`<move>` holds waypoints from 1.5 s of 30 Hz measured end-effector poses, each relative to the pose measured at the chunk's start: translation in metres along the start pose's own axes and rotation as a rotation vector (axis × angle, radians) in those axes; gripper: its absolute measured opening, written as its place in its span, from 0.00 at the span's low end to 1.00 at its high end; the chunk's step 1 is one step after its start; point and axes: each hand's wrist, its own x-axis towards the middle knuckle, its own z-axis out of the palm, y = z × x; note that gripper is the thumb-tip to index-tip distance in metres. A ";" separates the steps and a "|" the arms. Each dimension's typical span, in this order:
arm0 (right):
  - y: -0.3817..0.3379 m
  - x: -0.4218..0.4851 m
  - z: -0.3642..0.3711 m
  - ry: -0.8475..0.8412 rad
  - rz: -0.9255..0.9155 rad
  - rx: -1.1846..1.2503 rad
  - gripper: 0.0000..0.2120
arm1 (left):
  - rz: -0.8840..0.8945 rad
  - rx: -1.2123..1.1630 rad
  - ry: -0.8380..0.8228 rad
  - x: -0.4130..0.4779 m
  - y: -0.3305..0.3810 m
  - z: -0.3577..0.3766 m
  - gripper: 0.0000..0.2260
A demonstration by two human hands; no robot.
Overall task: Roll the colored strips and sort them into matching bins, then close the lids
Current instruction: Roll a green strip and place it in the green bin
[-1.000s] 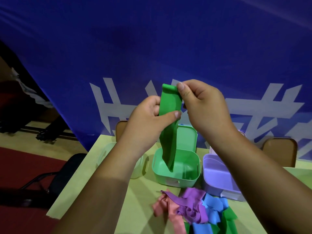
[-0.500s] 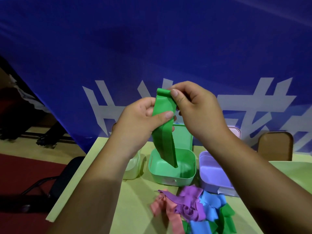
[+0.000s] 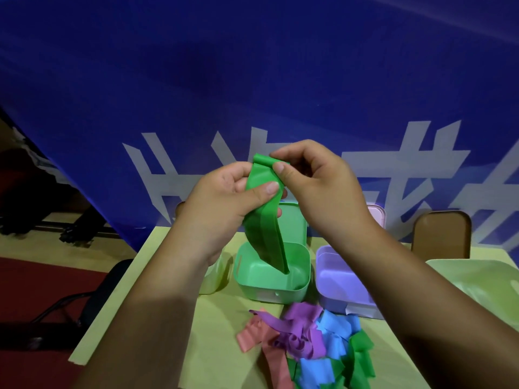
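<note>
I hold a green strip (image 3: 265,237) up in the air over the open green bin (image 3: 247,279). My left hand (image 3: 224,203) grips the strip a little below its top, thumb across the front. My right hand (image 3: 314,183) pinches the top edge, which is curled over into a small fold. The strip's loose end hangs down into the green bin. The bin's lid (image 3: 292,223) stands open behind it.
A purple bin (image 3: 328,279) with its lid (image 3: 376,220) up stands right of the green one; a pale yellow-green bin (image 3: 216,273) sits left, mostly hidden by my arm. Pink, purple, blue and green strips (image 3: 306,349) lie piled on the yellow table (image 3: 219,327). A blue banner hangs behind.
The view has shifted, so hands and bins sit a little lower and left in the frame. My right fingers have curled the strip's top edge further over.
</note>
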 end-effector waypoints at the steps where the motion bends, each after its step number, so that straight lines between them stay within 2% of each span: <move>1: 0.001 -0.001 -0.003 -0.001 0.012 0.017 0.06 | -0.004 -0.002 0.001 0.000 0.000 0.004 0.12; 9: 0.011 -0.010 -0.028 -0.006 0.147 0.127 0.07 | -0.027 -0.038 0.028 -0.007 -0.003 0.036 0.12; 14: 0.011 -0.015 -0.035 -0.038 0.208 0.209 0.07 | -0.025 0.065 0.118 -0.012 -0.001 0.046 0.09; 19: 0.009 -0.014 -0.031 -0.057 0.218 0.207 0.07 | -0.050 0.114 0.234 -0.009 -0.001 0.047 0.17; 22: 0.010 -0.013 -0.022 -0.064 0.233 0.225 0.08 | -0.026 0.159 0.286 -0.008 -0.001 0.041 0.17; 35: 0.003 -0.004 0.035 -0.148 0.338 0.468 0.11 | 0.087 0.157 0.294 0.003 -0.013 -0.018 0.13; 45: -0.006 0.023 0.071 -0.018 0.407 0.342 0.13 | 0.089 0.122 0.220 0.021 -0.025 -0.061 0.12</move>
